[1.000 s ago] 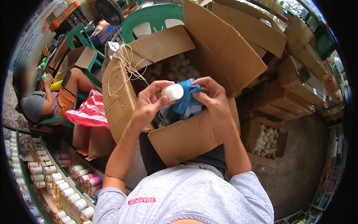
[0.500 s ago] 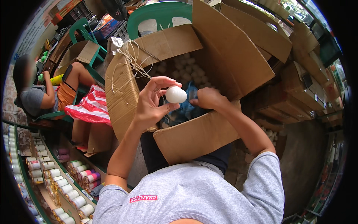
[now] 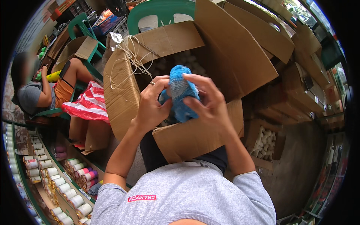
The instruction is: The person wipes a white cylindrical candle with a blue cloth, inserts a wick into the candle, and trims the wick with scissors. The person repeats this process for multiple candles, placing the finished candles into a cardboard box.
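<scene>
Above an open cardboard box (image 3: pixel 195 140) in front of me, a crumpled blue cloth (image 3: pixel 180 80) with a paler grey-blue patch is between my two hands. My left hand (image 3: pixel 153 102) grips the cloth's left side, thumb and fingers bent inward, a ring on one finger. From the right, my right hand (image 3: pixel 210 101) holds it, forefinger over the top and thumb lower down. The white rounded piece seen earlier in my left hand does not show; the cloth and fingers hide that spot. Inside the box lie several small white pieces (image 3: pixel 189 60), partly in shadow.
Loose pale string (image 3: pixel 131 56) hangs over the box's left flap. A green plastic chair (image 3: pixel 161 9) stands behind. At right, a smaller box holds white pieces (image 3: pixel 264 142) beside stacked cartons (image 3: pixel 300 88). Thread spools (image 3: pixel 71 193) line racks at lower left; a seated person (image 3: pixel 35 90) is beyond.
My right hand has raised the blue cloth out of the box and brought it to my left hand. The white piece, in plain view before, is now hidden.
</scene>
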The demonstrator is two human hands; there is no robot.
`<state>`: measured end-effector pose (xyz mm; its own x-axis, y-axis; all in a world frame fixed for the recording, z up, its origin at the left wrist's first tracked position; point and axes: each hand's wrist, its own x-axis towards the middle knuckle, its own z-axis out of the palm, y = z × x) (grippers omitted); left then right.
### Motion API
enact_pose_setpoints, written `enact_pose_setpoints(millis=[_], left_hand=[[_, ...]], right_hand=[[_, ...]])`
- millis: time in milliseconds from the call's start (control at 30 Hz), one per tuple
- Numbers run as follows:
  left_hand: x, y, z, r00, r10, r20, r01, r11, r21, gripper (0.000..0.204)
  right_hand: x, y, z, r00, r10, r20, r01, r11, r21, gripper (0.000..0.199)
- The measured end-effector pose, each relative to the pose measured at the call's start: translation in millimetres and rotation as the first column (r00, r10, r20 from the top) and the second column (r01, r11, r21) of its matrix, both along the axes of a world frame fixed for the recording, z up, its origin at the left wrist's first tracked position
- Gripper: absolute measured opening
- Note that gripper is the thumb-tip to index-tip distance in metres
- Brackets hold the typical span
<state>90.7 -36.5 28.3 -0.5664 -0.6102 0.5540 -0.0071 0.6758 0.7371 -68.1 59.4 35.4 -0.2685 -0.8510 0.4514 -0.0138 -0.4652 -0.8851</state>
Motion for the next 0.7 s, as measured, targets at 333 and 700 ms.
enact_pose_setpoints(millis=[333, 700], left_hand=[[-6.3, 18.5, -19.9, 0.974, -0.094, -0.206, 0.129, 0.978, 0.164, 0.030], [-13.0, 5.0, -3.1, 0.961, -0.140, -0.239, 0.276, 0.542, 0.794, 0.044]], right_hand=[[-0.3, 1.1, -18.4, 0.935, 0.010, 0.354, -0.047, 0.994, 0.095, 0.007], [-0.4, 13.1, -15.8, 0.979, -0.197, 0.046, 0.197, 0.980, -0.010, 0.030]])
